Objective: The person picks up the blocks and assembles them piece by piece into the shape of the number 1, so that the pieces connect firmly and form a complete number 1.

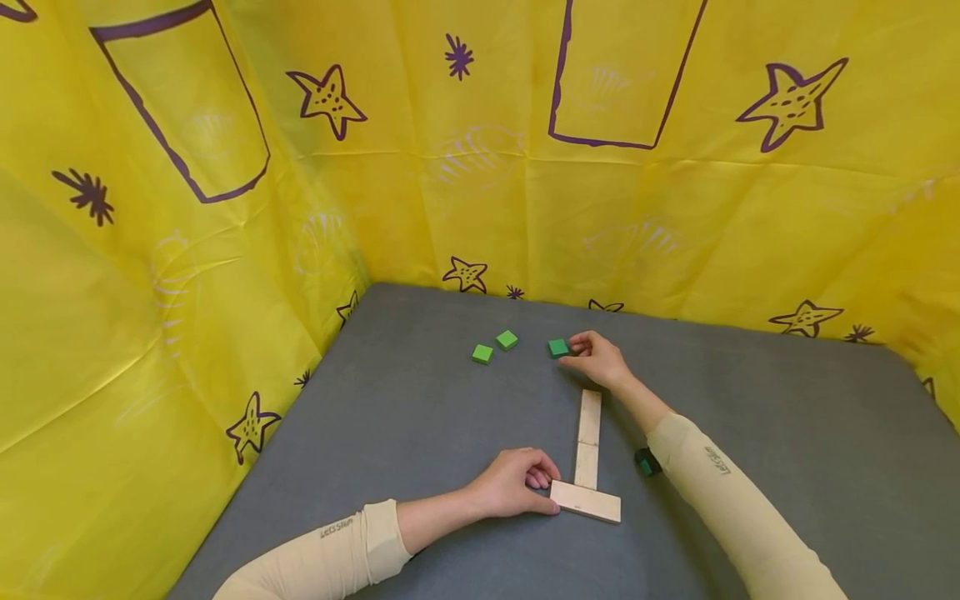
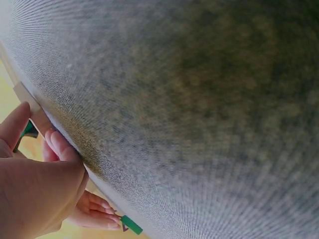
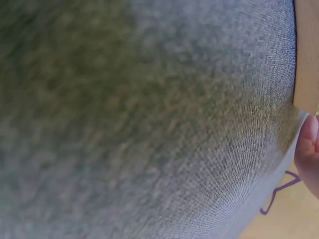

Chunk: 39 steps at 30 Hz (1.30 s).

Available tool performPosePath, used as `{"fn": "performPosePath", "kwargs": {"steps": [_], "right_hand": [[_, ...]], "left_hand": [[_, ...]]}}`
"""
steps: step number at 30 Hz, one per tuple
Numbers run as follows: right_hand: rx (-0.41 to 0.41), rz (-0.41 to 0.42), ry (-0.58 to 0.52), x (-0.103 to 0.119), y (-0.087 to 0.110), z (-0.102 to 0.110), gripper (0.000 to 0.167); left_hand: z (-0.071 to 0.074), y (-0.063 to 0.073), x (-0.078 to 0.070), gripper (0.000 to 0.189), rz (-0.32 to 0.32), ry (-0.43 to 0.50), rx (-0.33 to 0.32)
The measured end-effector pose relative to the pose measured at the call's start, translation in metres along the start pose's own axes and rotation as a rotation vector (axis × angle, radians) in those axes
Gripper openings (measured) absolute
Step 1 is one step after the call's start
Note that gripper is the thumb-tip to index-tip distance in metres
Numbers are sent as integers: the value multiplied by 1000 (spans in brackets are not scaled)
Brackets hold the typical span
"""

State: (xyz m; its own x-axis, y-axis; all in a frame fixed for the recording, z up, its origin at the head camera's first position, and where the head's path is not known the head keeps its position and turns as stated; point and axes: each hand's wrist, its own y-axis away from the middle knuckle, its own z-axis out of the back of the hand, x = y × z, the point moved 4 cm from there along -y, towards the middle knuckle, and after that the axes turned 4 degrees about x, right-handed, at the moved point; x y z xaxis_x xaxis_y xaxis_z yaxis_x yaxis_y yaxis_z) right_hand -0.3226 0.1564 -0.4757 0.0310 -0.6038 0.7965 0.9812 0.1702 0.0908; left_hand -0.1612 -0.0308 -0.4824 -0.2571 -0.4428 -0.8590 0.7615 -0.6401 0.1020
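A pale wooden block (image 1: 586,502) lies crosswise at the foot of two wooden blocks placed end to end (image 1: 588,440), making an upside-down T. My left hand (image 1: 517,483) pinches the left end of that crosswise block, thumb at its near side and fingers at its far side. In the left wrist view the thumb and fingertips (image 2: 54,140) meet the wood. Farther off, my right hand (image 1: 597,358) reaches to a dark green square block (image 1: 558,348), its fingertips and thumb at the block's right side. The right wrist view shows just part of this hand.
Two light green square blocks (image 1: 482,354) lie left of the dark green one. A dark object with a green part (image 1: 647,462) sits beside the right sleeve, partly covered. Yellow patterned cloth (image 1: 480,208) walls the grey table (image 1: 390,400) at the back and sides.
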Motion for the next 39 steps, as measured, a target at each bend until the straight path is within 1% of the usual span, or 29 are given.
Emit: {"fn": "performPosePath", "kwargs": {"steps": [7,19,26,39], "right_hand": [[-1,-18,-6,0,-7,-3,47],[-5,26,86,3,-13,-10,51],[-5,10,100,4,-16,-12,54],[-17,32,134,6,-16,-13,48]], "left_hand": [[1,0,1,31,-2,4,3],[1,0,0,30,1,4,4],[1,-1,-1,31,-4,-8,4],[1,-2,-1,31,1,-6,7]]}}
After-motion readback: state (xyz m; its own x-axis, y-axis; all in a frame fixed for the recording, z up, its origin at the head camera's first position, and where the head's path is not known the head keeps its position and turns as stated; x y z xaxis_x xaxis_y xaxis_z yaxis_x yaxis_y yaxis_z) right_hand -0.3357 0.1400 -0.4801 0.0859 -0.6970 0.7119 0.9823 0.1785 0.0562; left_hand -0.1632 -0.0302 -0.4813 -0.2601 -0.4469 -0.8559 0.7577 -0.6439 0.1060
